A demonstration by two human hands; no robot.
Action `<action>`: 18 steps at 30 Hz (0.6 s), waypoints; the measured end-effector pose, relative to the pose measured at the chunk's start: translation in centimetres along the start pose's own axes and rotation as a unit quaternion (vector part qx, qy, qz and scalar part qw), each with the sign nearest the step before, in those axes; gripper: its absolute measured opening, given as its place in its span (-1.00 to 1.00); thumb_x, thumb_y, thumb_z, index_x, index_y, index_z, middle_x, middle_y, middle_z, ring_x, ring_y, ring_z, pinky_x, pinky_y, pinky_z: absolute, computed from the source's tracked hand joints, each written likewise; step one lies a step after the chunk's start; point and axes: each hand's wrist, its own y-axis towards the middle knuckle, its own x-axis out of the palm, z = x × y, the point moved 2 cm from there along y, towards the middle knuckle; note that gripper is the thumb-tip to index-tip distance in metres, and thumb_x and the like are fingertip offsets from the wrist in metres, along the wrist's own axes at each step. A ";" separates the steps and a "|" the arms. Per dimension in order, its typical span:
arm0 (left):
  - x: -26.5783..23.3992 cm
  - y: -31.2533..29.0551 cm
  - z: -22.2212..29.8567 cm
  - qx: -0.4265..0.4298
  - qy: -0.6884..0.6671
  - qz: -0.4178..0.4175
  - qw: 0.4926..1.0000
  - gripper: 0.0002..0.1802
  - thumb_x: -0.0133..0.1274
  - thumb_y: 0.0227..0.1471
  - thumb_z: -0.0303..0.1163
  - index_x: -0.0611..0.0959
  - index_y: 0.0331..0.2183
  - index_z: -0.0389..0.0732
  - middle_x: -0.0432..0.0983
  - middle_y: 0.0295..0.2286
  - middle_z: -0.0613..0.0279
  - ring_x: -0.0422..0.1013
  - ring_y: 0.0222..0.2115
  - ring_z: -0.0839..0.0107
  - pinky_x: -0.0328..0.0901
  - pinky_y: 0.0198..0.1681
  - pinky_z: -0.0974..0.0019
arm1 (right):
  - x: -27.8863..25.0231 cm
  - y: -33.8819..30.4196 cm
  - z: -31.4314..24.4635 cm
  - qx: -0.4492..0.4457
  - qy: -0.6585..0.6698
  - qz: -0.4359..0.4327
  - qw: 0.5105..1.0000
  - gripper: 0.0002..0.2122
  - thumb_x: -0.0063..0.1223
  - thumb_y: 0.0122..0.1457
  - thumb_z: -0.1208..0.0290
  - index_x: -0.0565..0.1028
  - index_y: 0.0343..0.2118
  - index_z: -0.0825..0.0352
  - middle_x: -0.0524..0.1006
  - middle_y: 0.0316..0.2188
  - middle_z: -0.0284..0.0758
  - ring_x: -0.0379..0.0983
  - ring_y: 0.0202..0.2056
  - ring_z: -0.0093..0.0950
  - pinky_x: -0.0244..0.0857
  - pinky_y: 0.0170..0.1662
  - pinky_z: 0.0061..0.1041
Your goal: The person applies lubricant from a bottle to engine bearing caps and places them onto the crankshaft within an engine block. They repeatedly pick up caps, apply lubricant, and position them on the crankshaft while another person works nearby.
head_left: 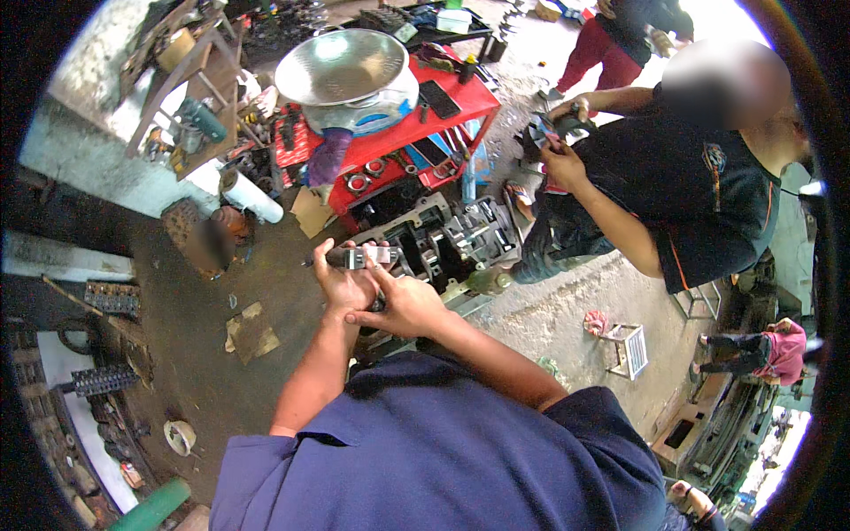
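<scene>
L hand (341, 285) wrapped around a small dark-and-silver metal part (359, 257), held up at chest height, fingers closed on it; R hand (403, 305) just beside, index finger stretched out touching the part's silver end, other fingers loosely curled, not gripping anything I can make out; looks like an inspect/adjust step on the part, prob. reading or setting it; next move would need the L hand steady and a fine fingertip touch, part is small; engine block (447, 237) sits on the ground right behind the hands; red tool cart (460, 104) beyond it w/ a big steel bowl (341, 66) on top; flat brown cardboard pieces (251, 332) on the floor to the left, one more by the cart; white roll (251, 196) near the wall; co-worker (699, 186) in a black shirt to the right, own hands on a small item; no readable labels.
</scene>
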 end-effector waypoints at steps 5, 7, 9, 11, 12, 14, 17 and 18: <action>5.5 4.1 -4.9 -0.037 0.043 -0.047 0.997 -0.35 -0.03 -0.08 0.18 0.47 -0.14 -0.17 0.49 -0.22 -0.04 0.42 -0.14 -0.14 0.25 0.03 -0.40 | -4.4 -1.5 2.8 -0.002 -0.039 -0.041 0.998 -0.04 0.08 -0.02 -0.39 0.11 0.34 0.16 0.57 -0.51 0.02 0.55 -0.46 0.00 0.42 -0.36 -0.05; 8.0 6.6 -7.3 -0.046 0.015 0.005 0.999 -0.34 0.02 -0.14 0.18 0.50 -0.15 -0.16 0.39 -0.07 -0.10 0.32 0.01 -0.22 0.11 0.12 -0.54 | -6.8 -3.3 4.1 0.012 -0.001 -0.007 1.000 -0.11 0.15 0.03 -0.27 0.15 0.32 0.18 0.58 -0.51 -0.04 0.55 -0.48 -0.04 0.42 -0.39 -0.08; 10.5 8.4 -9.4 -0.058 0.024 -0.067 0.996 -0.37 -0.09 -0.05 0.16 0.50 -0.08 -0.10 0.41 0.01 -0.01 0.29 0.06 -0.26 0.11 0.12 -0.54 | -9.5 -5.8 6.4 -0.005 0.140 0.044 0.989 -0.28 0.24 0.03 -0.01 0.29 0.21 0.25 0.59 -0.45 -0.11 0.53 -0.47 -0.16 0.41 -0.35 -0.19; 12.7 10.3 -11.6 -0.078 -0.007 -0.104 0.991 -0.42 -0.12 -0.02 0.15 0.53 -0.12 -0.07 0.42 0.00 -0.02 0.30 0.05 -0.22 0.09 0.13 -0.53 | -11.9 -8.6 9.6 -0.076 0.179 0.230 0.953 -0.45 0.28 0.02 0.23 0.40 0.07 0.34 0.59 -0.33 -0.16 0.49 -0.41 -0.29 0.37 -0.26 -0.32; 13.7 11.2 -12.7 -0.106 0.008 -0.114 0.988 -0.43 -0.12 -0.02 0.15 0.54 -0.13 -0.07 0.43 -0.01 -0.03 0.31 0.04 -0.21 0.07 0.13 -0.53 | -12.3 -9.7 11.7 -0.052 0.211 0.297 0.930 -0.53 0.31 0.01 0.36 0.45 -0.01 0.39 0.60 -0.26 -0.19 0.47 -0.37 -0.36 0.35 -0.21 -0.39; 15.6 12.5 -14.8 -0.109 0.048 -0.089 0.989 -0.46 -0.11 -0.03 0.13 0.55 -0.17 -0.07 0.43 -0.03 -0.06 0.32 0.02 -0.17 0.04 0.15 -0.52 | -12.1 -11.3 15.8 0.031 0.215 0.390 0.895 -0.52 0.35 -0.04 0.50 0.47 0.00 0.42 0.57 -0.15 -0.22 0.43 -0.33 -0.41 0.31 -0.15 -0.48; 18.8 13.4 -17.5 -0.153 0.068 -0.062 0.984 -0.40 -0.13 -0.03 0.16 0.58 -0.17 -0.13 0.51 -0.08 0.03 0.37 0.01 -0.10 0.05 0.15 -0.47 | -9.8 -12.0 19.1 -0.052 -0.034 0.367 0.928 -0.24 0.49 -0.18 0.38 0.37 0.16 0.30 0.39 0.09 -0.13 0.32 0.09 -0.18 0.24 0.13 -0.22; 19.6 13.3 -18.2 -0.162 0.086 -0.088 0.979 -0.42 -0.14 -0.02 0.16 0.56 -0.16 -0.09 0.51 -0.10 0.06 0.37 -0.01 -0.05 0.09 0.11 -0.45 | -8.5 -11.8 20.0 -0.044 -0.014 0.317 0.947 -0.22 0.50 -0.19 0.36 0.36 0.18 0.27 0.35 0.13 -0.11 0.26 0.14 -0.12 0.17 0.19 -0.16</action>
